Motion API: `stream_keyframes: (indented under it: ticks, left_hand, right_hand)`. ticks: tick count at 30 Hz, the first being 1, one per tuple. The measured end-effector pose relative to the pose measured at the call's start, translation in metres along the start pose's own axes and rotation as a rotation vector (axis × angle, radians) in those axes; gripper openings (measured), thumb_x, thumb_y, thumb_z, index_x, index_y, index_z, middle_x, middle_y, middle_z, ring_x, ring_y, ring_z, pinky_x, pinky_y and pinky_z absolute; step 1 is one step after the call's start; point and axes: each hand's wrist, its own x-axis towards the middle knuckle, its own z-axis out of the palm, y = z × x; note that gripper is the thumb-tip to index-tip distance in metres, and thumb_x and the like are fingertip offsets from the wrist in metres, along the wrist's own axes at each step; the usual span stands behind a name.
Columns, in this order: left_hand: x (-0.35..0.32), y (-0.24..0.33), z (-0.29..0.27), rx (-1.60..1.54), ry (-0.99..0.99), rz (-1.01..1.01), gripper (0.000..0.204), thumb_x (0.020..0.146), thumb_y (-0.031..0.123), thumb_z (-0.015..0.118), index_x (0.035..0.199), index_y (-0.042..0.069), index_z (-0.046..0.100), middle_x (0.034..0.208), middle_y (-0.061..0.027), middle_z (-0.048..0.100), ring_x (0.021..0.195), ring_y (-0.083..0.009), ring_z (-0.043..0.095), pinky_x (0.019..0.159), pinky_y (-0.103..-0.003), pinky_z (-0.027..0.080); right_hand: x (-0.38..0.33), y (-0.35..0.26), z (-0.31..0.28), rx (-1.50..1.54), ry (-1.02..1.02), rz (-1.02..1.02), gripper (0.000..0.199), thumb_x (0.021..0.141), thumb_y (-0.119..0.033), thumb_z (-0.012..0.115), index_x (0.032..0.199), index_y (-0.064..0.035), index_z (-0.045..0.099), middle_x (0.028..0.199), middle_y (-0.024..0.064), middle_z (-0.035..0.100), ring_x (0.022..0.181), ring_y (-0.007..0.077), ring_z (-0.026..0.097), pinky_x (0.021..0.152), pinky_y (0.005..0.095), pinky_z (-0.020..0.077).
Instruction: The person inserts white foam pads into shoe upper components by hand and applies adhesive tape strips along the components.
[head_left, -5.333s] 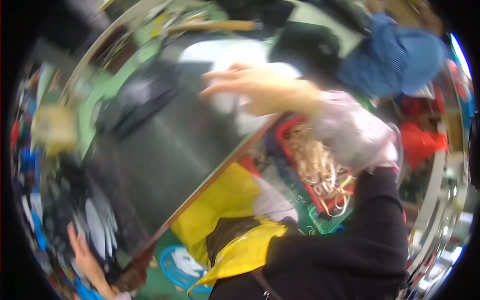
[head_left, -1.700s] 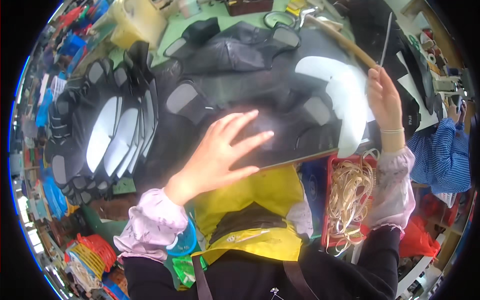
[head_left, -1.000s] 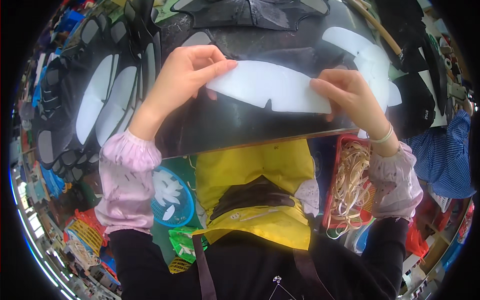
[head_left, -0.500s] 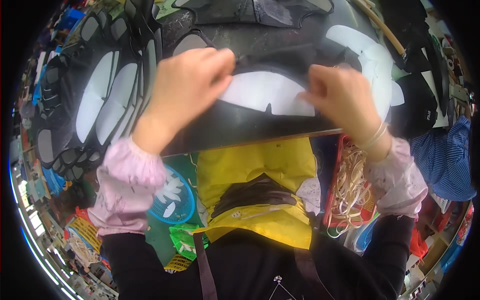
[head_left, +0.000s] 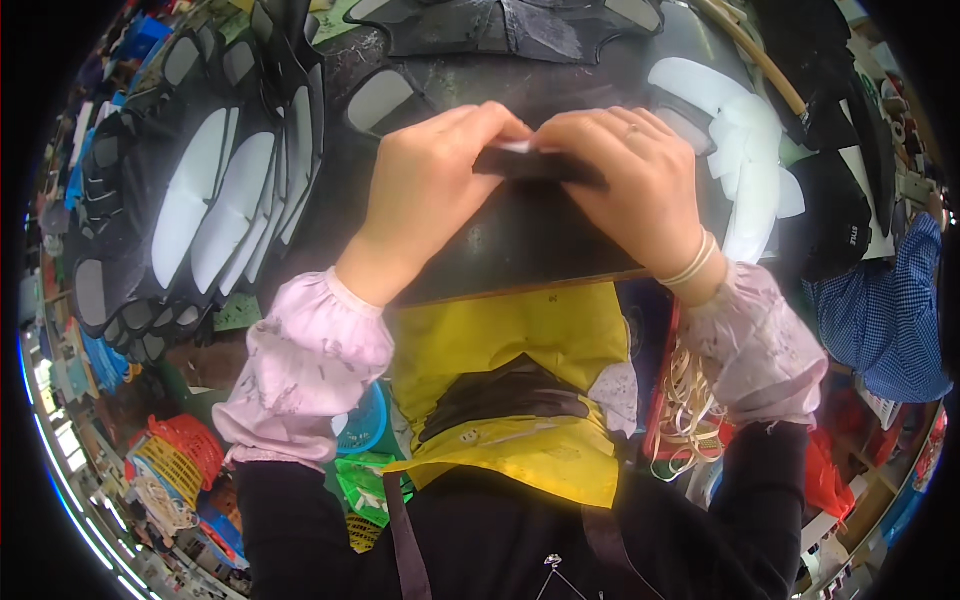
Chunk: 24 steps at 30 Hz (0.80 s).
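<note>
A dark work piece [head_left: 545,168] lies in front of me, its near edge folded up between my hands. A sliver of the white curved insert [head_left: 515,146] shows at the fold; the rest of it is hidden. My left hand [head_left: 425,185] pinches the fold from the left. From the right, my right hand [head_left: 640,185] grips the same fold, its thumb beneath and its fingers on top. The hands nearly touch at the fingertips. Grey rounded patches, one beyond my left hand [head_left: 381,100] and another past my right, seem to belong to this piece.
Stacked black pieces with white inserts [head_left: 190,200] stand at the left. White curved inserts [head_left: 750,150] overlap at the right, near a wooden-handled tool [head_left: 755,50]. Another black piece [head_left: 510,25] lies at the far side. A red basket of elastic bands [head_left: 690,410] sits below the table edge.
Both hands have come together at the middle. The white insert, broadly visible before, is now mostly covered, and the dark material's near edge is folded up between my fingers.
</note>
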Motion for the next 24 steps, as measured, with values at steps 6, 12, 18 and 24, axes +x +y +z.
stream_keyframes:
  ticks: [6,12,18,24]
  left_hand:
    - [-0.012,-0.021,-0.017,0.027,-0.212,0.561,0.028,0.071,0.001,0.07,0.097,0.008,0.077,0.101,-0.0065,0.076,0.099,-0.0242,0.073,0.081,-0.035,0.058]
    - [-0.006,0.001,-0.066,0.041,-0.338,0.433,0.022,0.079,0.006,0.067,0.099,0.007,0.076,0.103,-0.0093,0.076,0.095,-0.0269,0.073,0.082,-0.037,0.058]
    - [-0.046,0.035,-0.258,0.563,0.272,0.32,0.031,0.087,-0.007,0.053,0.116,-0.007,0.064,0.124,-0.0192,0.065,0.117,-0.0327,0.063,0.102,-0.038,0.048]
    - [-0.088,-0.06,-0.276,0.723,-0.2,-0.305,0.028,0.094,0.005,0.059,0.121,0.002,0.067,0.129,-0.0147,0.064,0.125,-0.0286,0.058,0.108,-0.036,0.04]
  right_hand:
    - [-0.012,0.001,-0.017,0.162,-0.2,-0.208,0.021,0.072,-0.014,0.066,0.091,-0.0105,0.072,0.091,-0.0004,0.072,0.086,0.0207,0.067,0.078,0.0336,0.052]
    - [-0.016,-0.001,-0.038,0.405,-0.252,-0.135,0.05,0.074,-0.001,0.063,0.123,-0.008,0.066,0.116,0.0108,0.071,0.103,0.0278,0.069,0.086,0.0359,0.0571]
    - [-0.033,0.067,-0.112,0.225,0.185,0.334,0.038,0.086,0.003,0.066,0.122,-0.0082,0.068,0.109,0.0064,0.074,0.091,0.0175,0.07,0.082,0.0291,0.0549]
    - [-0.077,0.118,-0.134,0.074,-0.078,0.649,0.024,0.09,-0.009,0.065,0.112,-0.0068,0.072,0.094,0.0096,0.073,0.078,0.0178,0.068,0.072,0.0301,0.0547]
